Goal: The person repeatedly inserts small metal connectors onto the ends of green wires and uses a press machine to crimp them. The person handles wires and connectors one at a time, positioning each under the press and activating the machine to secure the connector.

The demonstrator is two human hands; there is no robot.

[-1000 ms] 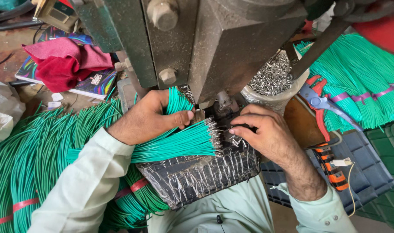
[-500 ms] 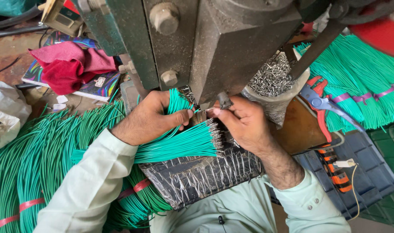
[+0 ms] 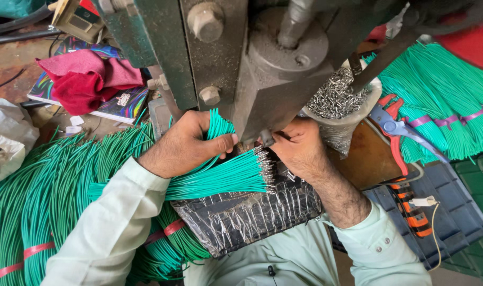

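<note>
**Hands at the press: bundle of green wires, loose terminals**

Head view, single frame.

Left hand (image 3: 186,143): centre of the frame, fingers curled shut around a bundle of green wires (image 3: 225,177). The bundle fans out to the right of the fist, its metal-tipped ends lying just below the press head (image 3: 273,79); a shorter tuft of the same wires sticks up above the knuckles.

Right hand (image 3: 300,145): just right of centre, fingers pinched together at the foot of the press head, close to the tips of the bundle. What it pinches is too small and too hidden to tell.

Foil-wrapped tray (image 3: 247,212): lower centre, directly under the bundle and both wrists, crinkled silver surface.

Bag of metal terminals (image 3: 337,100): upper right of centre, open-mouthed, heaped with small silver pieces, touching the back of the right hand.

Red-handled cutters (image 3: 395,130): right of the bag, lying on a brown board.

Banded green wire bundles (image 3: 448,100): upper right corner, tied with pink tape.

Loose green wire hanks (image 3: 45,196): left half of the frame, spread across the desk, some tied with red tape.

Red cloth (image 3: 85,79): upper left, bunched on top of a colourful book (image 3: 122,106).

Dark blue crate (image 3: 453,222): lower right.
</note>
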